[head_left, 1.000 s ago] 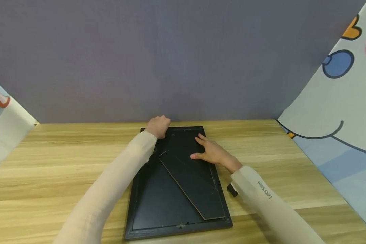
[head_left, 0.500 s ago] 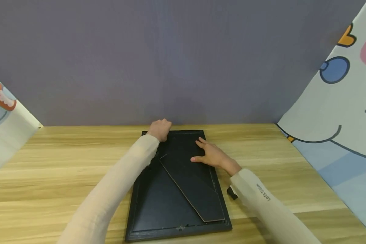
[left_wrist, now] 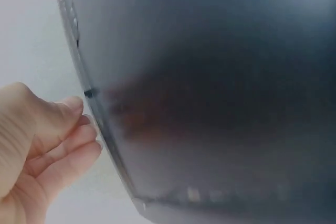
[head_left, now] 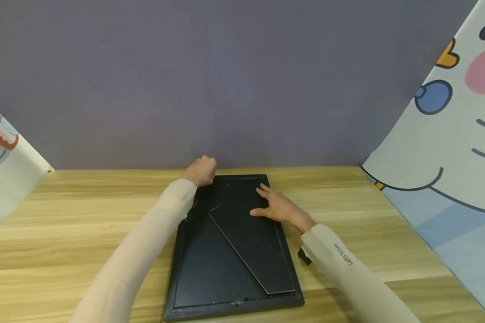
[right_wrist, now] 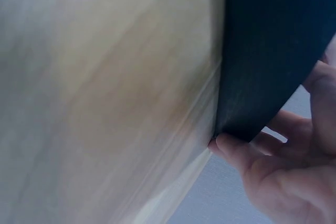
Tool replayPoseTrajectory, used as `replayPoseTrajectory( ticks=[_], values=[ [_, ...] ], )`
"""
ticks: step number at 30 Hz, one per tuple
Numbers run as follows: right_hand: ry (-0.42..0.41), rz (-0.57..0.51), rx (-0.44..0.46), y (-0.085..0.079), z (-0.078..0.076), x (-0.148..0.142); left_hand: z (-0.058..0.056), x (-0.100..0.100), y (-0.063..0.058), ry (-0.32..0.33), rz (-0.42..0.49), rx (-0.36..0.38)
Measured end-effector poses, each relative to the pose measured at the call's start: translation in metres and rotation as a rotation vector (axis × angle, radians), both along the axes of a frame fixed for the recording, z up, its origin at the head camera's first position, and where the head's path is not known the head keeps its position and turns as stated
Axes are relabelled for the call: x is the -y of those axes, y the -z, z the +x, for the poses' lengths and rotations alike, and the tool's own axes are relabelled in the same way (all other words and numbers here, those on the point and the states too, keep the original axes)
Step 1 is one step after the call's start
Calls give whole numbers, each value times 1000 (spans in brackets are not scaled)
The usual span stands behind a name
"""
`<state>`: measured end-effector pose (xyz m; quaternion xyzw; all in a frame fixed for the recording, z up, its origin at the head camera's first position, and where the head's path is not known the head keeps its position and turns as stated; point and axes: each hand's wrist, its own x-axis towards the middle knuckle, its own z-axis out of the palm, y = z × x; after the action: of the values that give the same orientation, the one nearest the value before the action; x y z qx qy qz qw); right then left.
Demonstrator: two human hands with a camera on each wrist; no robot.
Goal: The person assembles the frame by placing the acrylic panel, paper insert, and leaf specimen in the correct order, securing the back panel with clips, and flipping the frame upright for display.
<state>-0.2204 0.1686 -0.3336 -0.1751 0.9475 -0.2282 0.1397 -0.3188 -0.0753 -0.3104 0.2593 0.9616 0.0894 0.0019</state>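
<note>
A black picture frame (head_left: 210,269) lies back side up on the table. Its stand leg (head_left: 252,251) slants across the backing board, flat or nearly so. At the far left corner is my left hand (head_left: 201,171), fingers curled. In the left wrist view, the thumb and fingertips (left_wrist: 90,129) are bunched beside the frame's edge (left_wrist: 113,153), close to a small black tab (left_wrist: 90,93); nothing shows between them. My right hand (head_left: 282,207) rests spread over the far right edge. The right wrist view shows its fingers (right_wrist: 239,153) touching the frame's corner (right_wrist: 239,124).
The wooden table (head_left: 85,224) ends at a grey wall (head_left: 226,80). Panels printed with cartoons stand at the left (head_left: 4,179) and right (head_left: 440,179). A small black piece (head_left: 305,256) shows beneath the right sleeve.
My left hand has shifted slightly left along the frame's far edge, out to the corner. The right hand keeps its place on the frame. The head view has tilted and turned a little.
</note>
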Motion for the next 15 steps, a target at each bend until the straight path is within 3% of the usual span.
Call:
replayPoseTrajectory(
  ticks=[9,15],
  values=[
    [4,12,-20,2,-3,-3,1,4,-1,24,23,-48],
    [-28,0,-29,3,-1,1,1,5,2,41,-3,-27]
  ],
)
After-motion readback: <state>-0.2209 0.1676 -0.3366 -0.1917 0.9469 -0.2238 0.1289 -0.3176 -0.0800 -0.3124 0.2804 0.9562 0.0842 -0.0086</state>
